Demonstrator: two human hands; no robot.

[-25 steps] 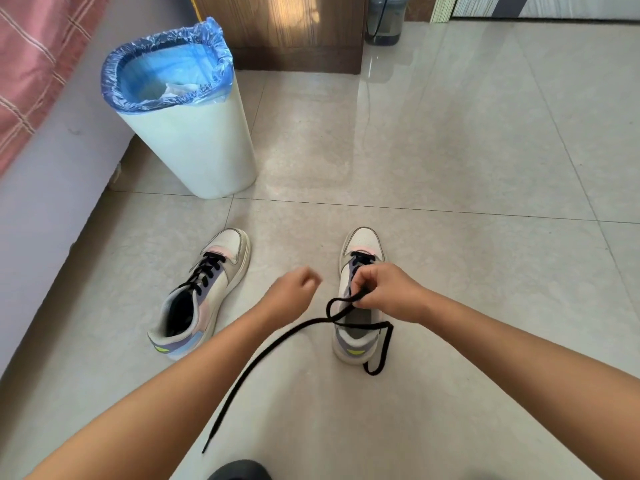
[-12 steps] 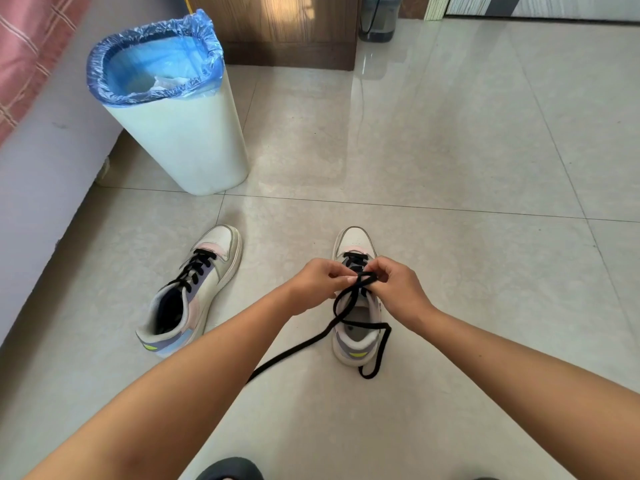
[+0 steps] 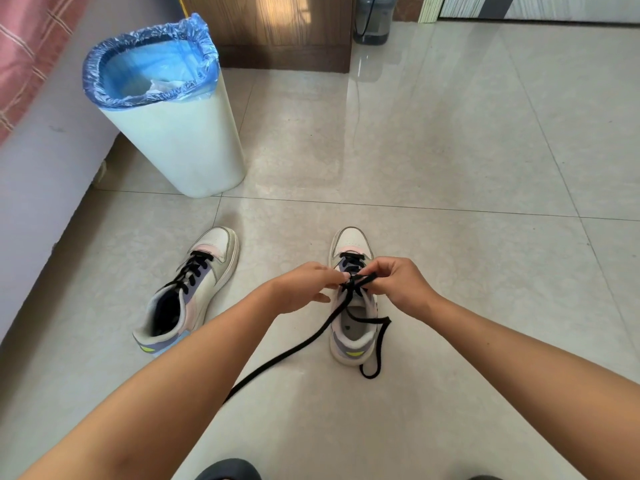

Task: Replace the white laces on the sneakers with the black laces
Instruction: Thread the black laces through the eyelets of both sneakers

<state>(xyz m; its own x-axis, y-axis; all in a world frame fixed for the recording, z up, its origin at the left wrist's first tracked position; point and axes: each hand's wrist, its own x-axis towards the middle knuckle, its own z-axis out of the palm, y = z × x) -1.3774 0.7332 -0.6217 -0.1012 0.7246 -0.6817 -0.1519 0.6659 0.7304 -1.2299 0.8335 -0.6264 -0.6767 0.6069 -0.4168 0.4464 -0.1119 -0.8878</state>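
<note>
Your left hand [image 3: 306, 287] and right hand [image 3: 398, 284] meet over the tongue of the right sneaker [image 3: 353, 299], each pinching the black lace [image 3: 304, 344] between thumb and fingertips just above the upper eyelets. From that pinch one long end runs near and left across the floor tiles [image 3: 450, 150] and slips behind your left forearm; the other end crosses the shoe's opening and loops down past its right side by the heel. This sneaker stands toe-far on the floor, its lower eyelets already threaded in black. To its left, well apart, the left sneaker [image 3: 188, 292] lies angled with its toe far and right, laced in black. The floor is glossy pale tile with thin grout lines and window glare. Far left stands a white bin [image 3: 187, 140] with a blue liner [image 3: 149, 60], beside a pale bed side [image 3: 38, 161] with pink checked bedding [image 3: 27, 39]. A wooden cabinet [image 3: 273, 26] lines the far wall.
</note>
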